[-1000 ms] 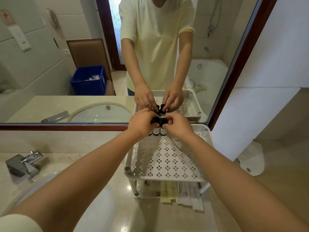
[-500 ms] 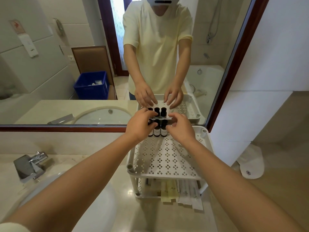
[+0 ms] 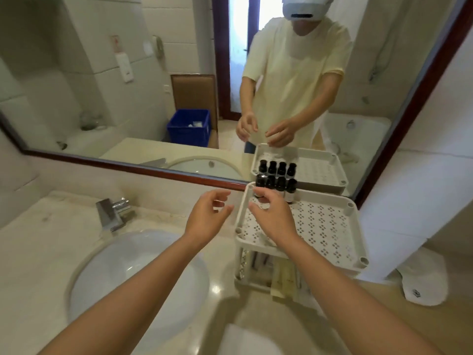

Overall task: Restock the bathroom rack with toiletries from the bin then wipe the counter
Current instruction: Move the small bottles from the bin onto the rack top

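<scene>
A white perforated two-tier rack (image 3: 330,226) stands on the beige counter (image 3: 225,272) against the mirror. Several small dark bottles (image 3: 280,184) with black caps stand in a row at the back left of its top tray. My right hand (image 3: 271,216) hovers over the tray's left part, just in front of the bottles, fingers loosely curled and holding nothing. My left hand (image 3: 207,216) hangs in the air left of the rack, fingers relaxed and empty. Flat sachets and packets (image 3: 281,275) lie on the rack's lower tier.
A white sink basin (image 3: 133,278) with a chrome tap (image 3: 112,213) fills the counter's left. The mirror (image 3: 128,98) reflects a blue bin (image 3: 190,126) behind me. A white cloth (image 3: 422,288) lies at the right, a white object (image 3: 243,339) at the bottom edge.
Both hands let go of the bottles and drew back toward me and leftward. The bottles now stand alone in a row. The camera view swung left and up.
</scene>
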Demonstrator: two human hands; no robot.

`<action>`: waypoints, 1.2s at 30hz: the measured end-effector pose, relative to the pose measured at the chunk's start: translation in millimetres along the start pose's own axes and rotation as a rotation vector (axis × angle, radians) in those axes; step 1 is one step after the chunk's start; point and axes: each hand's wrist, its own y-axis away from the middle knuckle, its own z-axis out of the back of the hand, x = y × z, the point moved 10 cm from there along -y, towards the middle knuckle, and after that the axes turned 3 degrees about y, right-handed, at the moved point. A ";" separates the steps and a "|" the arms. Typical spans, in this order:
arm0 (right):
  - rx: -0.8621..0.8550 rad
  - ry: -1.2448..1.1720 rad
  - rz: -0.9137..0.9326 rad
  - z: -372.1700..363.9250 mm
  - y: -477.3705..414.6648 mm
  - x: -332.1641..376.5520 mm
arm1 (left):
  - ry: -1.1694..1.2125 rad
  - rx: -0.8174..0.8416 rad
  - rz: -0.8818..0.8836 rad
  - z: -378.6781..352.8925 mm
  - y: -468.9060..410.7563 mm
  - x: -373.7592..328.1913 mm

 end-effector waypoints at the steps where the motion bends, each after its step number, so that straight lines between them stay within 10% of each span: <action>1: 0.021 -0.007 0.014 -11.6 1.5 6.7 | 0.011 -0.019 0.016 12.1 4.8 5.7; 36: 0.885 -0.058 0.514 -412.1 433.7 320.8 | -0.192 -0.709 0.486 481.3 519.2 136.8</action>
